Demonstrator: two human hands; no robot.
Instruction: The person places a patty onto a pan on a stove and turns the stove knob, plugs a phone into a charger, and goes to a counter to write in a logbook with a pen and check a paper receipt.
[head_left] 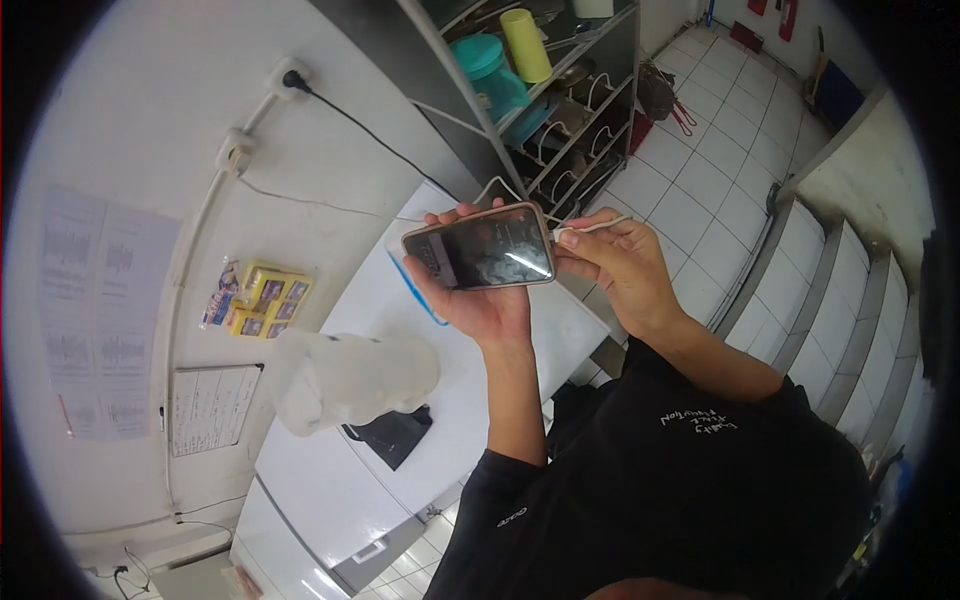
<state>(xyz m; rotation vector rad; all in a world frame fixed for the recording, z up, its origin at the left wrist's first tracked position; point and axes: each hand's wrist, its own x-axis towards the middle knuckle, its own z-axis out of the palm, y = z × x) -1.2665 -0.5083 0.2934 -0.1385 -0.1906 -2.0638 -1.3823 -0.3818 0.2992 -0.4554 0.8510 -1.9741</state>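
Observation:
A smartphone [482, 252] in a pinkish case lies across the palm of my left hand [485, 312], with the fingers curled round its far edge. Its screen faces me, dark with bright reflections. At the phone's right end, my right hand [625, 270] pinches the plug of a white charging cable [597, 227] between thumb and fingers. The plug meets the phone's end; whether it is fully seated I cannot tell. Part of the cable loops behind the phone. Both hands are above a white surface [370, 300].
A translucent plastic container [365, 378] and a black flat item [395, 437] rest on the white surface. Wall sockets [290, 80] with cords are at the upper left. A metal rack [480, 110] holds a teal pitcher [482, 65] and yellow cup [527, 45]. Tiled steps [825, 310] rise at right.

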